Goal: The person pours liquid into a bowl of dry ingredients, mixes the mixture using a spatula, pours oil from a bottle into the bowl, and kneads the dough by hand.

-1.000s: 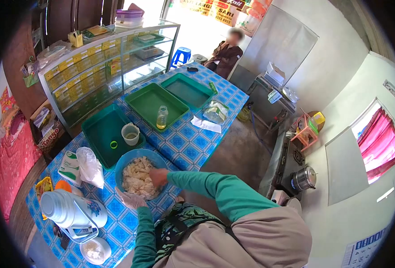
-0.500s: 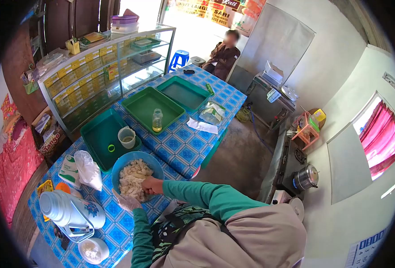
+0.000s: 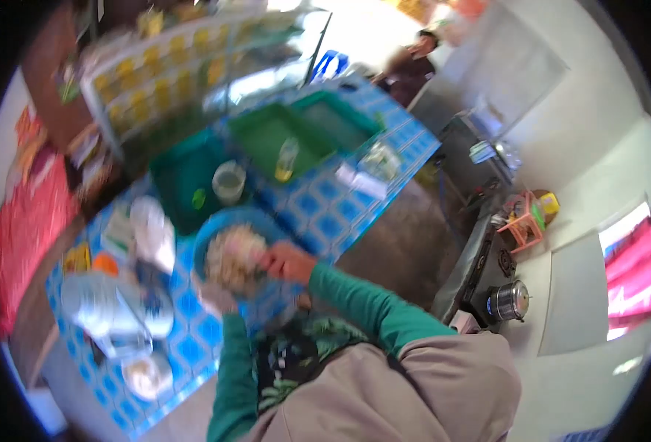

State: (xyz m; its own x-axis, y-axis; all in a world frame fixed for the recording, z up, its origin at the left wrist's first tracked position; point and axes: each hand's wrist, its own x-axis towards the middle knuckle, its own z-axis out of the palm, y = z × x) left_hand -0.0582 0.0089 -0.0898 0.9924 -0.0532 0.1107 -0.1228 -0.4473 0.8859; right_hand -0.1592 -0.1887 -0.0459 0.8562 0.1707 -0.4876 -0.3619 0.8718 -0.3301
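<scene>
Now your curled right hand (image 3: 290, 263) edges out toward the rim of the blue bowl (image 3: 230, 216), its hold too blurred to tell; your left hand (image 3: 218, 296), apart, touches the bowl. Between them, the lumpy mixture (image 3: 231, 259) looks half-worked.

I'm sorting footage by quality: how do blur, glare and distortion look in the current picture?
In the head view, blur smears the left hand, blue bowl and white thermos; there too, glare whites out the area behind the blue stool, and the image curves into black corners; the metal pot looks crisper.
</scene>
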